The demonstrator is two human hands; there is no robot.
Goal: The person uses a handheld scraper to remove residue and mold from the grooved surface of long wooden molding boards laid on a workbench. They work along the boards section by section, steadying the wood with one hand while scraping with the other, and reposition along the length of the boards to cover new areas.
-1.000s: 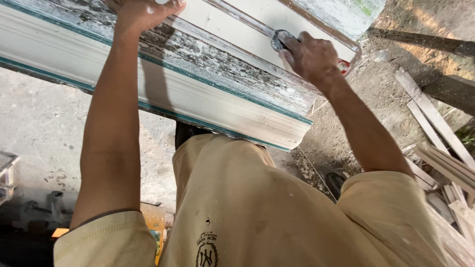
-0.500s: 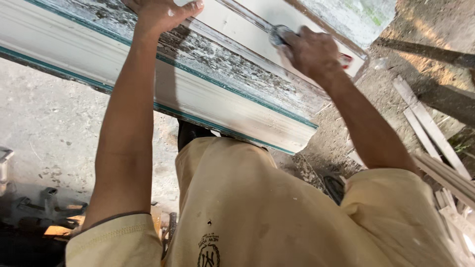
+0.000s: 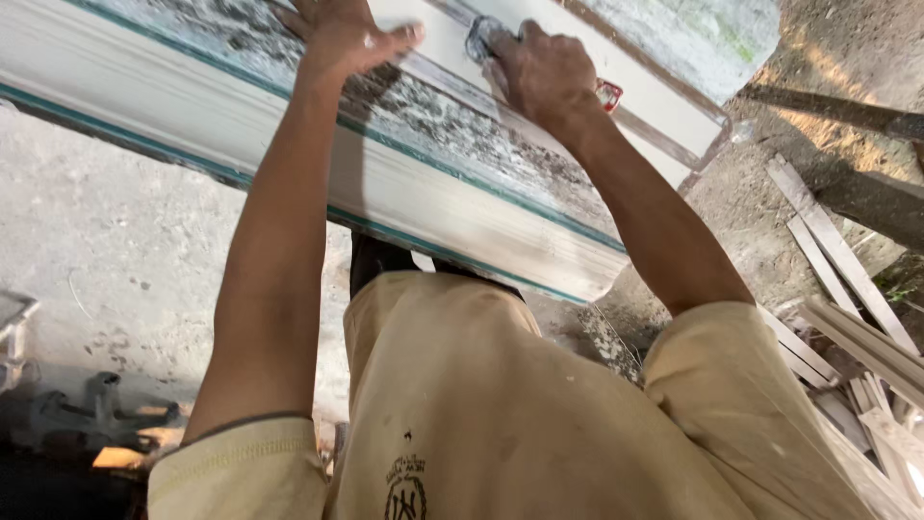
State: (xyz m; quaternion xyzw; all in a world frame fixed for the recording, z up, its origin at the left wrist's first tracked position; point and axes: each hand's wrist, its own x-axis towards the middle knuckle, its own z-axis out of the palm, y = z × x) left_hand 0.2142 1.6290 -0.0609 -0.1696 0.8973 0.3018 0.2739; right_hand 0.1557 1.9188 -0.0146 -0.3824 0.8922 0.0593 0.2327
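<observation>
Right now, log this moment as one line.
left hand: flat on glass stack | right hand: gripping small tool | wood strips: on ground, right

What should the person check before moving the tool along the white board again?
1. Left hand flat on the board, steadying it: ok.
2. Right hand closed on the tool: ok.
3. Tool pressed against the board: cannot tell, the hand hides most of it.
4. Left fingers out of the tool's way: ok, the hands are apart.
5. Board's near end supported: cannot tell, the person's body hides what lies under it.
6. Footing free of the loose wood strips on the right: cannot tell, the feet are hidden.
</observation>
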